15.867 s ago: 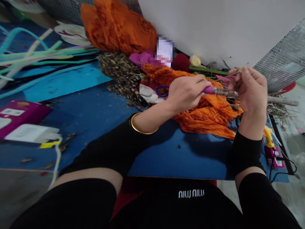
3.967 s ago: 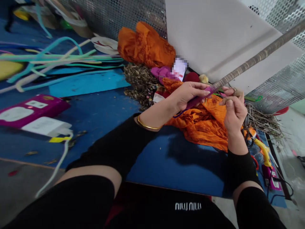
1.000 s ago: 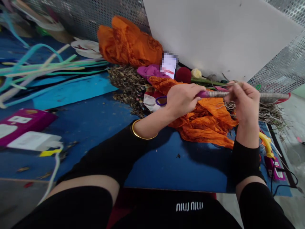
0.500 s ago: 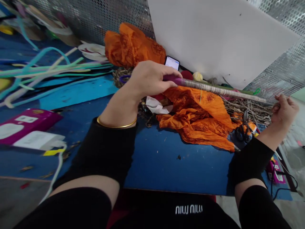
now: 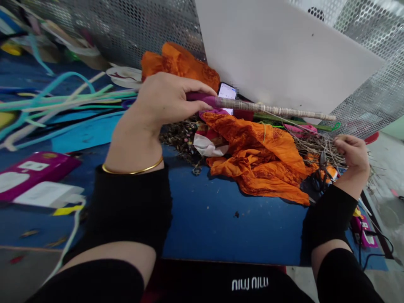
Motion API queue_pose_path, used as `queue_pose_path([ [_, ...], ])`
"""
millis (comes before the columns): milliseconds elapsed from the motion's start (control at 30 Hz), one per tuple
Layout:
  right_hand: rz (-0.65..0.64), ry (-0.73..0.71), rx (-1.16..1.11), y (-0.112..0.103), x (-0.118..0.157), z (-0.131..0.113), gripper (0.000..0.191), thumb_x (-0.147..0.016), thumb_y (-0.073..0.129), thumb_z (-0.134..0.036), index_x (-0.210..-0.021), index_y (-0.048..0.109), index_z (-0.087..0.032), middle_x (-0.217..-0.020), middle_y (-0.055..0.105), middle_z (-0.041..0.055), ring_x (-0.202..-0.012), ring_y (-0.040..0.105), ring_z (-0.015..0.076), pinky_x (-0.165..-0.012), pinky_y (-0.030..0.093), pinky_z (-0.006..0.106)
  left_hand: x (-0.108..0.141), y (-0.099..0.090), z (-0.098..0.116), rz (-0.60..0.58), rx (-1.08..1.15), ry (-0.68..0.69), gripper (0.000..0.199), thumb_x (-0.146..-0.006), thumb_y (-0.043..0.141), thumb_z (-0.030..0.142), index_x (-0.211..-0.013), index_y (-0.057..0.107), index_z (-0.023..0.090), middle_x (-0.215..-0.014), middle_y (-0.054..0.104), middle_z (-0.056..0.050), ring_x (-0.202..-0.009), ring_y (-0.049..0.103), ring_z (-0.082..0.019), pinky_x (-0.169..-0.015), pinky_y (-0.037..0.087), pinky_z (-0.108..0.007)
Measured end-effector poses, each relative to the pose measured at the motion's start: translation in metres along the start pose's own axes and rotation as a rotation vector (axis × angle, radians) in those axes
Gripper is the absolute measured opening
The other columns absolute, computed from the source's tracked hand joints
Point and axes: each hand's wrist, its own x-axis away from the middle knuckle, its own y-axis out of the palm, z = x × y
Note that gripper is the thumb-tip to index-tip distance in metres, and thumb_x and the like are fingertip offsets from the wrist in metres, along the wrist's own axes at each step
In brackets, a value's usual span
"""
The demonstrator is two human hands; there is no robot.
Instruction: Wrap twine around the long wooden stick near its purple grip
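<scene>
My left hand [image 5: 160, 101] is closed around the purple end of a long, thin stick [image 5: 277, 110], which points to the right. Its shaft is ringed with pale, thread-like winding. A little below and right of the far tip, my right hand [image 5: 353, 151] has its fingers pinched together, apart from the stick. Whatever it may hold is too small to make out. Under the stick lies a crumpled orange cloth [image 5: 265, 155]. Dry twigs [image 5: 325, 147] and dark scissors [image 5: 320, 174] are beside the right hand.
A phone [image 5: 226, 90] leans at the back, near a second orange cloth bundle [image 5: 183, 63]. Coloured flexible strips [image 5: 63, 101] spread over the left of the blue table [image 5: 205, 227]. A magenta box [image 5: 38, 168] lies at front left. A white board [image 5: 277, 50] stands behind.
My left hand has moved left, carrying the stick with it. My right hand has also shifted left and slightly down, still pinched.
</scene>
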Motion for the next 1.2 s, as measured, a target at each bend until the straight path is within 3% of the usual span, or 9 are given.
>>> queue_pose_path([
  [167,0.364,-0.139,-0.223,-0.001,-0.014,0.002,0.043,-0.057,0.089,-0.063,-0.062,0.060,-0.031,-0.047,0.036,-0.0081,-0.045,0.015,0.0080,-0.051,0.013,0.037,-0.001,-0.006,-0.014,-0.062,0.038,0.068,0.037,-0.075,0.065,0.046,-0.103,0.085,0.032,-0.080,0.080,0.005,-0.073,0.060,-0.016,-0.069,0.040,-0.027],
  [300,0.364,-0.039,-0.180,-0.002,-0.041,-0.004,0.047,-0.052,0.093,-0.064,-0.062,0.061,-0.030,-0.045,0.041,-0.0077,-0.043,0.021,0.0066,-0.050,0.014,0.037,0.002,-0.014,-0.017,-0.171,0.243,0.104,0.043,-0.075,0.071,0.053,-0.103,0.085,0.025,-0.083,0.082,0.002,-0.078,0.063,-0.015,-0.073,0.045,-0.026],
  [500,0.301,0.013,-0.144,0.029,-0.058,-0.029,0.057,-0.052,0.092,-0.065,-0.062,0.052,-0.025,-0.051,0.053,-0.0071,-0.042,0.029,0.0037,-0.043,0.016,0.030,0.004,-0.013,-0.001,-0.108,0.652,0.019,0.035,-0.069,0.085,0.052,-0.092,0.083,0.025,-0.084,0.081,0.001,-0.080,0.064,-0.018,-0.080,0.053,-0.038],
  [700,0.229,-0.093,-0.282,0.090,0.015,-0.090,0.050,-0.062,0.091,-0.058,-0.069,0.060,-0.019,-0.051,0.046,-0.0103,-0.041,0.030,0.0022,-0.041,0.022,0.021,0.003,-0.007,0.036,-0.063,1.170,-0.189,0.045,-0.062,0.088,0.058,-0.094,0.076,0.028,-0.103,0.080,0.002,-0.072,0.050,-0.014,-0.070,0.050,-0.039],
  [833,0.102,-0.226,-0.239,0.110,0.078,-0.135,0.042,-0.075,0.087,-0.048,-0.066,0.059,-0.018,-0.065,0.057,-0.0052,-0.044,0.033,0.0020,-0.041,0.023,0.021,0.008,-0.007,0.048,-0.130,1.379,-0.231,0.035,-0.079,0.078,0.054,-0.102,0.072,0.029,-0.129,0.074,0.002,-0.082,0.053,-0.015,-0.074,0.051,-0.037],
  [933,0.087,-0.428,-0.047,0.112,0.124,-0.154,0.036,-0.088,0.078,-0.037,-0.064,0.057,-0.019,-0.073,0.063,-0.0009,-0.062,0.056,0.0090,-0.054,0.043,0.023,0.012,-0.006,0.052,-0.087,1.638,-0.279,0.014,-0.097,0.062,0.034,-0.095,0.071,0.024,-0.111,0.075,-0.002,-0.073,0.054,-0.012,-0.065,0.049,-0.030],
  [1033,0.122,-0.657,0.211,0.112,0.163,-0.157,0.027,-0.093,0.073,-0.025,-0.069,0.062,-0.021,-0.080,0.068,0.0013,-0.085,0.068,0.0151,-0.076,0.056,0.029,0.018,-0.005,0.058,-0.055,1.911,-0.383,0.021,-0.103,0.053,0.022,-0.090,0.069,0.017,-0.088,0.070,-0.003,-0.059,0.053,-0.007,-0.055,0.044,-0.024],
  [1133,0.218,-0.860,0.506,0.105,0.200,-0.149,0.010,-0.089,0.077,-0.017,-0.084,0.071,-0.023,-0.087,0.072,0.0019,-0.081,0.071,0.0145,-0.074,0.060,0.028,0.028,-0.001,0.065,-0.081,2.005,-0.438,0.015,-0.100,0.057,0.017,-0.092,0.069,0.014,-0.082,0.070,-0.003,-0.056,0.055,-0.007,-0.051,0.044,-0.021],
  [1200,0.272,-0.915,0.651,0.094,0.236,-0.143,0.015,-0.084,0.082,-0.014,-0.091,0.075,-0.026,-0.088,0.075,0.0018,-0.076,0.073,0.0150,-0.069,0.062,0.028,0.035,0.005,0.069,-0.115,2.008,-0.456,0.009,-0.097,0.061,0.015,-0.093,0.069,0.014,-0.080,0.071,-0.003,-0.056,0.056,-0.008,-0.050,0.045,-0.021],
])
